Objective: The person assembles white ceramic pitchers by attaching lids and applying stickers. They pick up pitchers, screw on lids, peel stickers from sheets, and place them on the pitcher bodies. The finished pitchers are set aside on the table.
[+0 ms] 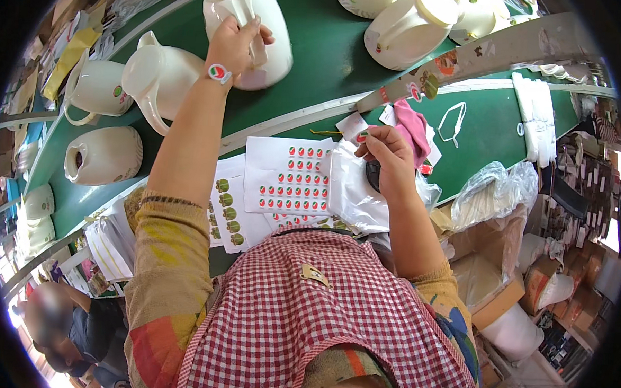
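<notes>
The left hand (235, 44) gripped a jug (252, 25) by its handle while the right hand (385, 150) pinched a sticker (363, 136), many remaining on the sheet (287, 175), jugs queued unlabelled.

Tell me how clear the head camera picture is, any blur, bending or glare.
Head view: strong fisheye, so the green conveyor belt curves and the corners go black; the left hand on the cream jug and the sticker sheet look sharp; daylight blows out the far right rim; lower left is blurred.

White jug (252, 25) upright, small sticker (362, 136) pinched
</notes>
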Demonstrator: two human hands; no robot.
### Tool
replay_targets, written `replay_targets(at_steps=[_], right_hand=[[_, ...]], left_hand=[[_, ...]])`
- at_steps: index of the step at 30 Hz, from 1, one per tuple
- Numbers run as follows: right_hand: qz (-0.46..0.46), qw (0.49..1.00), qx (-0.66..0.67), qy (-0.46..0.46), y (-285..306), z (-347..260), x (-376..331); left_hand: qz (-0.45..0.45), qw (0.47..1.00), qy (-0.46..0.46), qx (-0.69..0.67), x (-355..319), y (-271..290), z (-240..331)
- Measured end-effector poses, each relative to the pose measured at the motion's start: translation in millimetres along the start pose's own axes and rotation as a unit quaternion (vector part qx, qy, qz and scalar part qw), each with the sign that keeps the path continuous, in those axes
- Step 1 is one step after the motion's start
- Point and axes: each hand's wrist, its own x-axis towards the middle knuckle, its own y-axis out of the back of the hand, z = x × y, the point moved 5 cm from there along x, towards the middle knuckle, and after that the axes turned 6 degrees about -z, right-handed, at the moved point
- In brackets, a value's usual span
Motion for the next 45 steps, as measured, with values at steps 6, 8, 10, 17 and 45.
replay_targets(at_steps=[6, 8, 10, 17, 45], right_hand=[[-0.044, 0.998, -0.046, -0.005, 12, -18, -31], [-0.089, 0.995, -0.031, -0.028, -3, -19, -38], [-0.136, 0.99, -0.039, -0.026, -24, -16, -45], [-0.353, 0.88, -0.317, 0.0, -98, 18, -76], [-0.155, 0.829, -0.523, -0.122, -55, 23, -25]], left_hand=[[-0.088, 0.952, 0.098, -0.276, -83, -53, 47], [-0.075, 0.927, 0.158, -0.332, -104, -70, 34], [-0.034, 0.911, 0.224, -0.345, -120, -86, 12], [0.041, 0.891, 0.314, -0.325, -140, -106, -37], [0.047, 0.901, 0.291, -0.318, -126, -119, -48]])
